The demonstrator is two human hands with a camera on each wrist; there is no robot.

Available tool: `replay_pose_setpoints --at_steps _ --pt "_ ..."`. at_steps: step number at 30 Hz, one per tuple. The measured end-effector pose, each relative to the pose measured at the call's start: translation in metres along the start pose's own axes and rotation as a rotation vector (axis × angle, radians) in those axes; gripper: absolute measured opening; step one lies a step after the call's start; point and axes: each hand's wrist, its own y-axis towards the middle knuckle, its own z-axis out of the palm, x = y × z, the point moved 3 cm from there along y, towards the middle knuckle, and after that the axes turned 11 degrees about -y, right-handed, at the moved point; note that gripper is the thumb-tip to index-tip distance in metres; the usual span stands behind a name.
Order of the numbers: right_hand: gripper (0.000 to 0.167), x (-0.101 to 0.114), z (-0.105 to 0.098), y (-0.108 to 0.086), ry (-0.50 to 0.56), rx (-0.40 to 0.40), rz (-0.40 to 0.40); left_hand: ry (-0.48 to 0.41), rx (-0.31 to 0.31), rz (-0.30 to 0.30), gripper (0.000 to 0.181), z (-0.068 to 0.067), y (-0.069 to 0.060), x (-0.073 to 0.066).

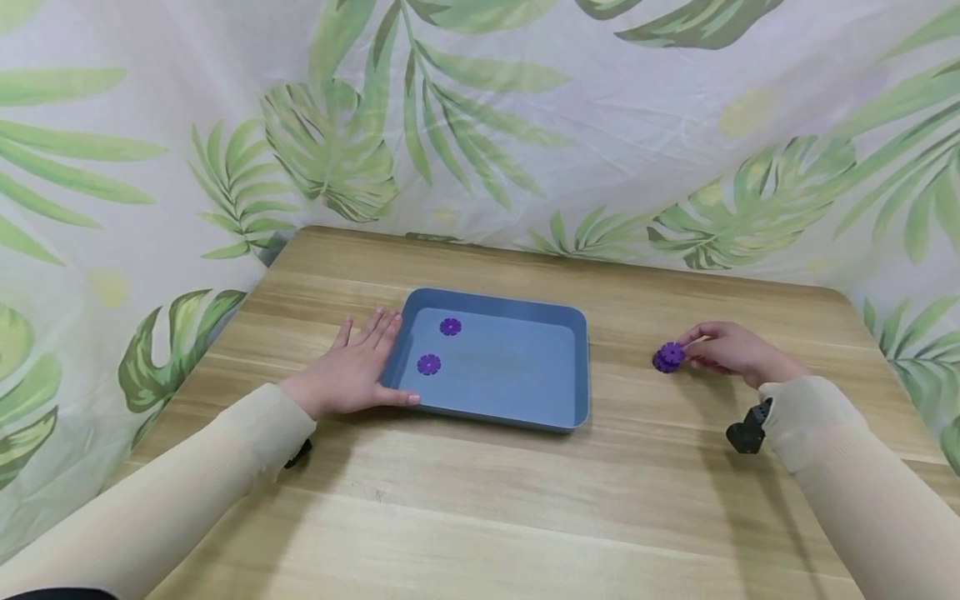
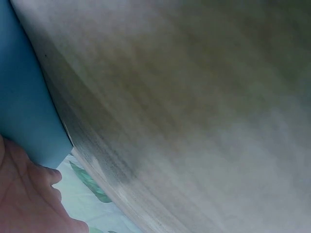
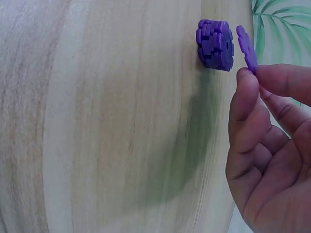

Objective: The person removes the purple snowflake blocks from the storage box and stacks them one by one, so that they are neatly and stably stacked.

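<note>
Touching the tray (image 1: pixel 517 379) at nine o'clock, the left hand (image 1: pixel 347 371) lies spread; two purple discs (image 1: pixel 450 327) lie inside, toward nine and ten. Outside at three, the right hand (image 1: pixel 726 350) pinches one disc (image 3: pixel 246 46) beside a stack (image 3: pixel 214 46), seemingly unstacking it; next needs a clear lift.

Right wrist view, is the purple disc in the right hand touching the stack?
No, a gap shows between the purple disc pinched in the right hand and the purple stack.

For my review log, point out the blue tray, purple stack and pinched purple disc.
Blue tray (image 1: pixel 510 311), head view: far wall.
Purple stack (image 3: pixel 213 46), right wrist view: side.
Pinched purple disc (image 3: pixel 246 47), right wrist view: middle.
</note>
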Motion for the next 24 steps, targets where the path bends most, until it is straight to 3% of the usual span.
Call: replay_pose_setpoints --at_steps 24 --pt "0.028 0.0006 0.0005 0.0005 -0.093 0.014 -0.001 0.002 -0.001 -0.004 0.131 0.0005 0.0005 0.0005"
